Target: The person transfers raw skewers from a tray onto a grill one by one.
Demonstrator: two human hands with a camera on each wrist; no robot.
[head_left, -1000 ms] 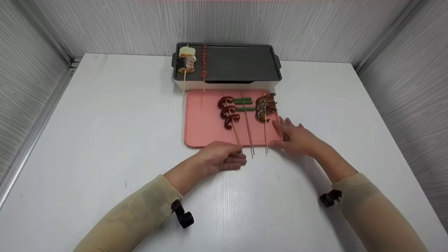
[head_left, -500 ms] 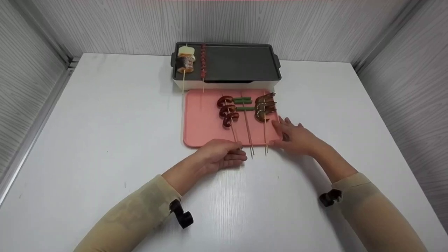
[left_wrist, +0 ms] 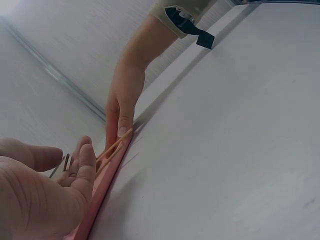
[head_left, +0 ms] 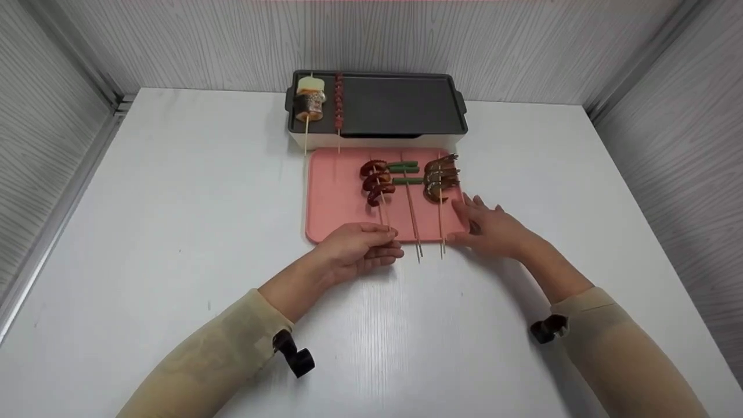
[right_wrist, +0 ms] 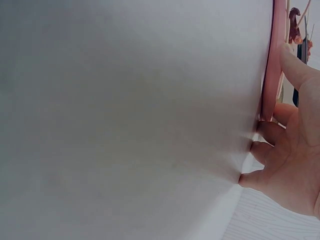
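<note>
Left hand pinches brown curly skewer by its bare near end, likely the handiest grip; it's over pink tray. Right hand spread against tray's right front corner, gripping nothing, probably steadying it.

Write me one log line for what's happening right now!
left hand: pinches red-brown skewer; right hand: touches pink tray at right edge; on tray: green skewer, shrimp skewer; black griddle: cream-topped skewer, thin red skewer
</note>
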